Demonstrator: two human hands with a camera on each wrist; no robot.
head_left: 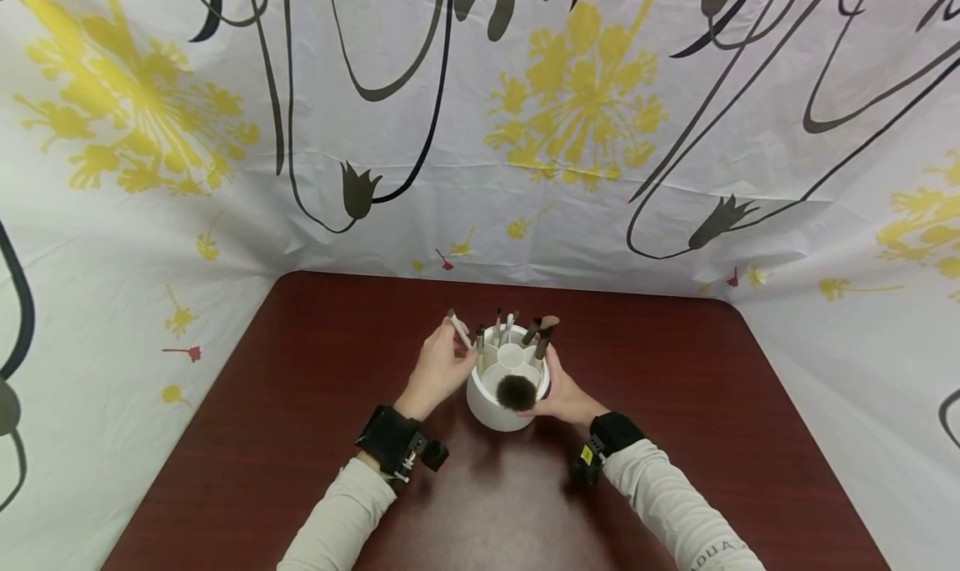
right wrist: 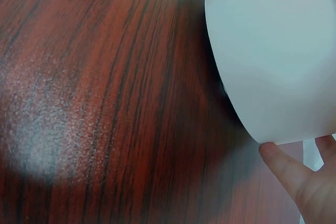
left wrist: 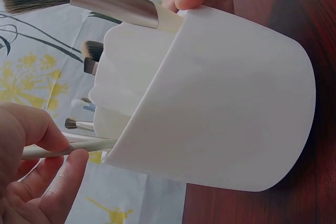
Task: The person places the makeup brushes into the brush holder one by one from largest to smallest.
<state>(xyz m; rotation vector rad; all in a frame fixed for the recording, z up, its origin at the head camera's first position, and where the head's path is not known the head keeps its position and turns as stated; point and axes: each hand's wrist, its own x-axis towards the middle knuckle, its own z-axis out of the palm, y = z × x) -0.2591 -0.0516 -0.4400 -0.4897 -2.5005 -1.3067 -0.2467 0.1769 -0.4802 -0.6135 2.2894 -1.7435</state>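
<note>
A white makeup brush holder (head_left: 497, 411) with inner compartments stands on the table. At its left rim my left hand (head_left: 438, 364) pinches a slim makeup brush (head_left: 461, 333) by its pale handle. The left wrist view shows this handle (left wrist: 94, 145) slanting at the rim, its lower end hidden inside. My right hand (head_left: 568, 398) grips the holder's right side, thumb toward the front and fingers partly hidden. A large fluffy brush (head_left: 517, 393) leans out over the front rim. Several smaller brushes (head_left: 498, 328) stand toward the back, with darker wide ones (head_left: 546, 336) at the right.
The dark red wooden table (head_left: 337, 346) extends around the holder. Behind it and at both sides hangs a white cloth (head_left: 420, 129) with yellow and grey flower prints. Black camera straps (head_left: 390, 439) sit on both wrists.
</note>
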